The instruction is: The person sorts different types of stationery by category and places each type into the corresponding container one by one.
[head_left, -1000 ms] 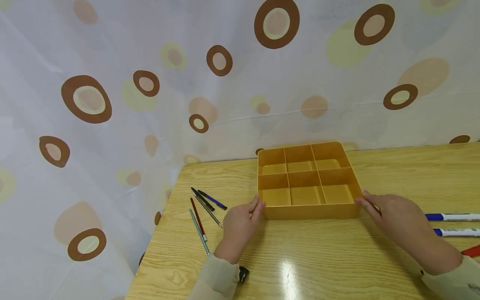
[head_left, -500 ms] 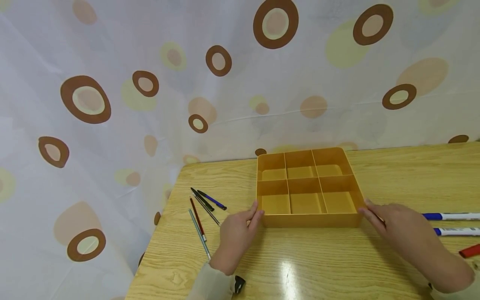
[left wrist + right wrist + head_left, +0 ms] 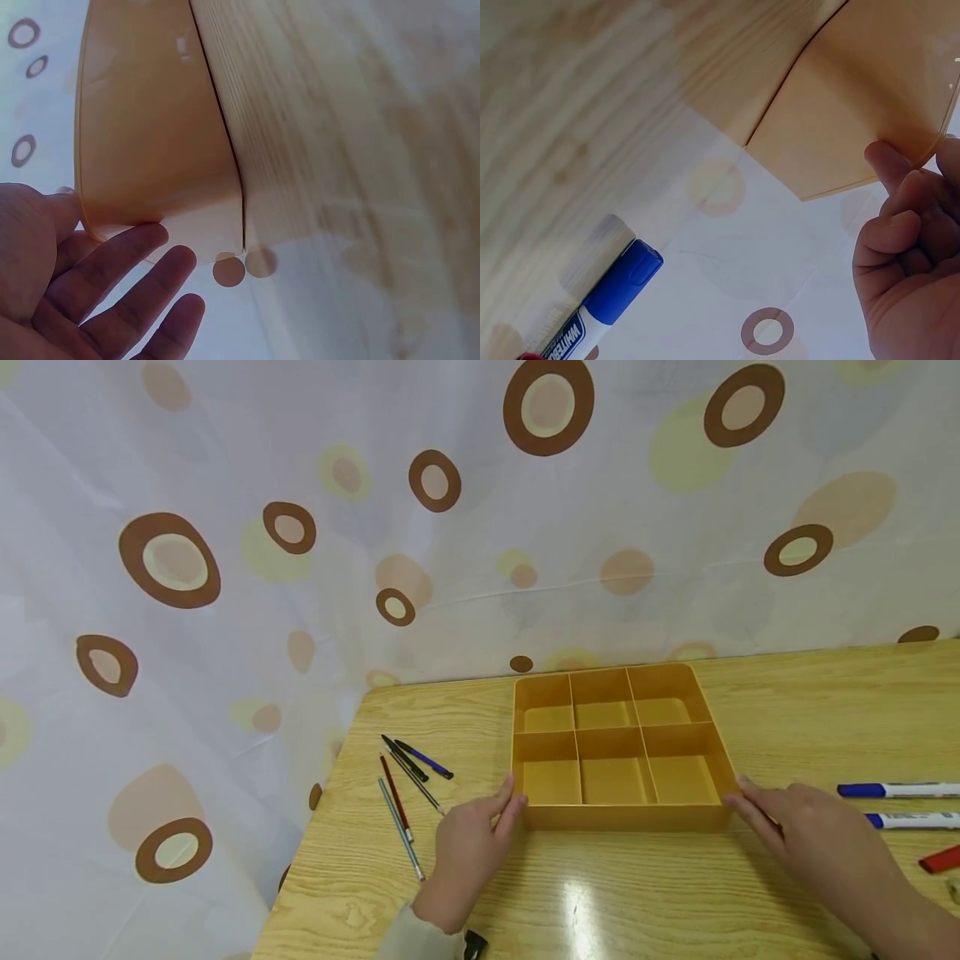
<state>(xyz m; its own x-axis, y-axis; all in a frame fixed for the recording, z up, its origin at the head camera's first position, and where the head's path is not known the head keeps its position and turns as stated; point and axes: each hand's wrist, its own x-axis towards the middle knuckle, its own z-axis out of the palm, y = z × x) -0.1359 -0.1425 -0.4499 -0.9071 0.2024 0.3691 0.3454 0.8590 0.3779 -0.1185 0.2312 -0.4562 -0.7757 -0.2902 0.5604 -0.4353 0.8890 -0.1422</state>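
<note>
An orange organizer tray with several square compartments, nothing in them, lies on the wooden table between both hands. My left hand pinches its near left corner with thumb and forefinger. In the left wrist view the fingers rest by the side of the tray, the others spread loosely. At the near right corner my right hand pinches the tray the same way. The right wrist view shows a fingertip on the tray's side wall and the remaining fingers curled below.
Left of the tray lie a blue pen, a black pen, a dark red pencil and a light blue pencil. Two blue-capped whiteboard markers and a red-capped one lie right. A patterned curtain hangs behind.
Both hands have drawn the tray across the table toward the person, away from the curtain. The pens, pencils and markers have stayed in place.
</note>
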